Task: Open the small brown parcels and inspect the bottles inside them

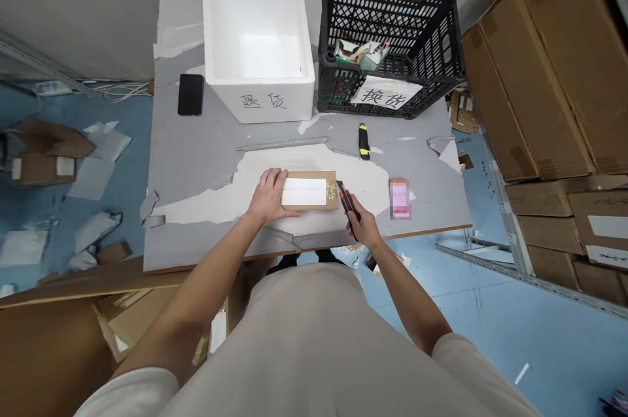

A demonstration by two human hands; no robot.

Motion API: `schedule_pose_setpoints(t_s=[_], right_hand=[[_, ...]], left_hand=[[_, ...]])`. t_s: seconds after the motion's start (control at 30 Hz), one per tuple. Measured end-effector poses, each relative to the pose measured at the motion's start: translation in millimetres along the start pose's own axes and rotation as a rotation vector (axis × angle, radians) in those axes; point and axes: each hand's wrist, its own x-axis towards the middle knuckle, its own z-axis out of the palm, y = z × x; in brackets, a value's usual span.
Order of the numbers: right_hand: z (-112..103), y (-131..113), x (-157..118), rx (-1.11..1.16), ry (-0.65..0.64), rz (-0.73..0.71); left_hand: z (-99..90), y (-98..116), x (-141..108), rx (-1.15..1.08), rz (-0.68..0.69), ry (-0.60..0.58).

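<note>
A small brown cardboard box [331, 190] with a white label and clear tape at its right end lies on the table in front of me. My left hand [269, 197] grips the box's left end, thumb along the near side and fingers over the far side. In my right hand [364, 223] is a black and red utility knife [347, 202], its tip close to the box's taped right end. Whether the tip touches the box I cannot tell. Beyond them lies a second, black and yellow utility knife [364, 142].
A white foam box [265, 103] and a black plastic crate [392, 70] with small items stand at the back. A black phone [190, 94] lies left, a blurred pink item [400, 199] right. Large cartons [554, 76] are stacked at right; an open carton [49, 351] stands below left.
</note>
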Motion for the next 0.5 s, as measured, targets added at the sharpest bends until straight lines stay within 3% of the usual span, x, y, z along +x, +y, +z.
schedule_pose_setpoints(t_s=[0.3,0.5], right_hand=[[-27.4,-15.8,4.9,-0.186,-0.104,-0.003],[-42.1,-9.2,-3.7,-0.189,-0.169,-0.016]], left_hand=[[7.0,-1.4,-2.9,0.006,0.01,0.05],[6.2,-0.1,-3.2,0.001,0.005,0.061]])
